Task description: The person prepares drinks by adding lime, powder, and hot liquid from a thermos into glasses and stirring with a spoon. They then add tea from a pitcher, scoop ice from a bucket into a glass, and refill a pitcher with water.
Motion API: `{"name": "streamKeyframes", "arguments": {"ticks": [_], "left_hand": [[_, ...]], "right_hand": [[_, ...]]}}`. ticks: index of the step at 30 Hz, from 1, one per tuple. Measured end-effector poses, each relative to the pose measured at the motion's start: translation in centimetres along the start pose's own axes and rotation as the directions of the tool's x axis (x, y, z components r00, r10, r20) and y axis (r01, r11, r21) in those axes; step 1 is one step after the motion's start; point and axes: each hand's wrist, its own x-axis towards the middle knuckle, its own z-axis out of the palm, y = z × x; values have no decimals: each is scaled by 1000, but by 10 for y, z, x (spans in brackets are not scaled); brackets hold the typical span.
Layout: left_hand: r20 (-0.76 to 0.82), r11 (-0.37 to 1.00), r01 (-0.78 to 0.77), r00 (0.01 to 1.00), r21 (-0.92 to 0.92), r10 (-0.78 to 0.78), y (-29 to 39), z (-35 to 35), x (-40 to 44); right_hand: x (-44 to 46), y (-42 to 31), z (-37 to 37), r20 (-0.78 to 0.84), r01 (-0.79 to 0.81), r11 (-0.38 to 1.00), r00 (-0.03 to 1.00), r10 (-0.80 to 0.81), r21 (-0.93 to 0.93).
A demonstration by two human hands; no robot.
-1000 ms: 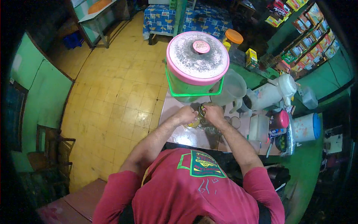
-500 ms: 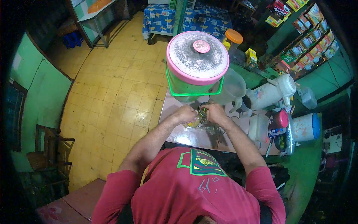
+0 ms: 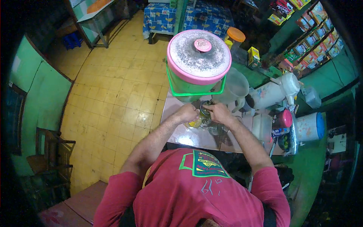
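My left hand [image 3: 187, 114] is closed, knuckles up, above a glass with yellow contents [image 3: 195, 123] on the tabletop. What its fingers grip is hidden. My right hand [image 3: 221, 113] is closed too, its fingertips at a small round vessel with a dark rim [image 3: 205, 108] between both hands. Its fingers cover part of the rim, so the hold is unclear. Below the right wrist stands a clear glass [image 3: 216, 130]. Just beyond my hands is a large green drink bucket [image 3: 194, 87] with a pink lid [image 3: 181, 56].
A clear plastic pitcher [image 3: 236, 85] stands right of the bucket. Further right are a white jug [image 3: 268, 94], a clear container [image 3: 261, 126], a pink-lidded tub [image 3: 284, 119] and a blue-lidded bucket [image 3: 308, 126]. The tabletop [image 3: 181, 138] ends on the left above yellow floor tiles.
The view has shifted slightly. Both hands stay close together over the glasses with small finger movements. Green bits seen in the round vessel before are now less visible.
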Motion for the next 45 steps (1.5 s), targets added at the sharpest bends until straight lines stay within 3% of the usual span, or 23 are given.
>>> {"name": "streamKeyframes", "arguments": {"ticks": [2, 4, 6, 10, 13, 20, 22, 24, 26, 28, 30, 31, 33, 37, 40, 45], "left_hand": [[0, 1000, -23, 1000, 13, 23, 1, -4, 1], [0, 984, -56, 998, 170, 57, 18, -8, -10], [-10, 971, -110, 993, 211, 115, 14, -6, -5], [-2, 930, -207, 976, 305, 218, 18, -2, -6], [-44, 919, -220, 968, 328, 248, 26, -4, -12], [-27, 942, -214, 973, 258, 229, 36, -8, -14], [0, 893, -201, 976, 402, 220, 38, -10, -14], [-15, 898, -192, 976, 396, 216, 24, -9, -1], [-25, 903, -182, 978, 390, 208, 7, -7, 11], [-34, 986, -143, 989, 87, 146, 1, -10, 16], [-11, 978, -158, 987, 138, 161, 1, -11, 17], [7, 969, -168, 985, 182, 170, 4, -12, 15], [31, 963, -193, 981, 190, 191, 16, -14, 2], [21, 919, -234, 971, 316, 240, 12, -10, 13], [31, 885, -233, 970, 402, 241, 14, -11, 16], [61, 914, -197, 980, 356, 188, 23, -13, 11]], "right_hand": [[-1, -5, -8, -32, 9, 998, 999, -7, 65], [0, -4, -7, -63, 19, 991, 998, -11, 131], [1, 1, -5, -51, -46, 996, 997, 50, 73], [0, 3, -3, 9, -7, 1000, 1000, 7, -5], [3, 8, -1, -80, 33, 998, 996, -37, -47], [8, 8, -1, -87, 14, 996, 996, -21, -84], [8, 6, -2, -55, -20, 996, 998, 15, -88], [10, 5, -3, 26, -83, 989, 996, 87, -122], [11, 8, -3, 64, -50, 992, 996, 58, -120], [10, 9, -8, 93, -19, 993, 995, 31, -121], [5, 10, -11, 3, 122, 986, 992, -122, -110], [4, 12, -10, 0, 118, 987, 993, -118, -111], [6, 21, -4, 2, 205, 979, 979, -205, 11], [12, 33, 21, -40, 116, 992, 993, -114, 52], [14, 37, 29, -147, 207, 978, 969, -200, 34], [12, 35, 34, -157, 124, 991, 981, -116, 42]]}}
